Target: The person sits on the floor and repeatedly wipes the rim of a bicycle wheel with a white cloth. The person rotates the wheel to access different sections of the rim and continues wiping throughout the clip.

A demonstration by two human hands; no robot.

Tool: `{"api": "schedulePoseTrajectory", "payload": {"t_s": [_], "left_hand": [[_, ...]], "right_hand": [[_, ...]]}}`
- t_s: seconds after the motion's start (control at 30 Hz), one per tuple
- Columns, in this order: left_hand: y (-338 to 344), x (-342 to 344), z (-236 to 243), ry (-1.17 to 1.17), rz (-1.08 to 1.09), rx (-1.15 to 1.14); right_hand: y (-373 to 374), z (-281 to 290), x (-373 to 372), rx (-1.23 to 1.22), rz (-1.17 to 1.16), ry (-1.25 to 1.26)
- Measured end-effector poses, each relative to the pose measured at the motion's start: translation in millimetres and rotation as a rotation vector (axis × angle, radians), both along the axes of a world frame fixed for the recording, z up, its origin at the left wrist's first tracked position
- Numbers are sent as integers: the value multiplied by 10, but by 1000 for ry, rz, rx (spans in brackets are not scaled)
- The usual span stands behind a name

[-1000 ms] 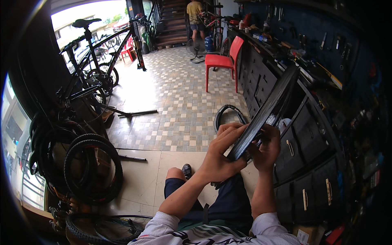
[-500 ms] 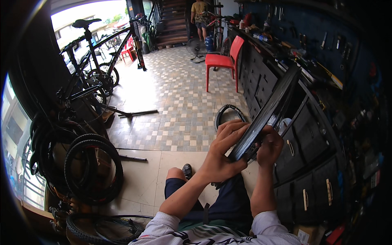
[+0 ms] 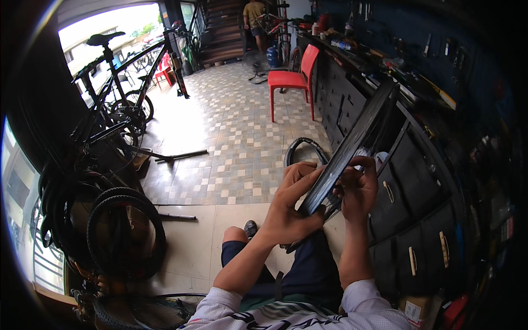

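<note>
Wheel rim (image 3: 342, 158) before the chair (image 3: 290, 79), drawers (image 3: 421, 184) at right, tyres (image 3: 94, 236) at left.

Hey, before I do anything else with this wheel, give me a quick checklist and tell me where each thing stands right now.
1. Left hand steadying the wheel: ok, its grip is around the rim.
2. Right hand secure: cannot tell, its fingers are by the wheel's inner side, but what they pinch is hidden.
3. Near rim free of knobbly tread: ok.
4. Loose tyre apart from the wheel: ok, it lies on the floor beyond.
5. Red chair out of the way: ok, standing farther off.
</note>
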State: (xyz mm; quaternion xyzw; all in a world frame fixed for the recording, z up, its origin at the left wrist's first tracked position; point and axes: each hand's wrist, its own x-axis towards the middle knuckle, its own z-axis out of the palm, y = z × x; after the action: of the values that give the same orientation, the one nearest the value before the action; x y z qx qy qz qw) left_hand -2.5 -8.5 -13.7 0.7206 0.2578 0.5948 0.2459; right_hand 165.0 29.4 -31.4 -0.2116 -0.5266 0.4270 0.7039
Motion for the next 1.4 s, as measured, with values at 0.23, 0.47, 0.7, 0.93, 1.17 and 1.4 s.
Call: {"api": "schedulePoseTrajectory", "payload": {"t_s": [0.23,0.47,0.7,0.93,1.17,1.4], "left_hand": [[-28,-43,28,-27,37,-62],[-17,-94,43,-84,-77,-90],[-129,-140,47,-216,-435,-321],[-208,-231,-125,-151,-363,-161],[-181,-320,-580,-33,-252,1],[-153,-301,-208,-168,-105,-207]], "right_hand": [[80,47,34,435,-243,-418],[100,169,141,312,-213,-499],[298,417,357,447,-723,-375],[355,509,199,420,-450,-512],[268,465,193,220,9,-369],[122,345,60,357,-151,-629]]}}
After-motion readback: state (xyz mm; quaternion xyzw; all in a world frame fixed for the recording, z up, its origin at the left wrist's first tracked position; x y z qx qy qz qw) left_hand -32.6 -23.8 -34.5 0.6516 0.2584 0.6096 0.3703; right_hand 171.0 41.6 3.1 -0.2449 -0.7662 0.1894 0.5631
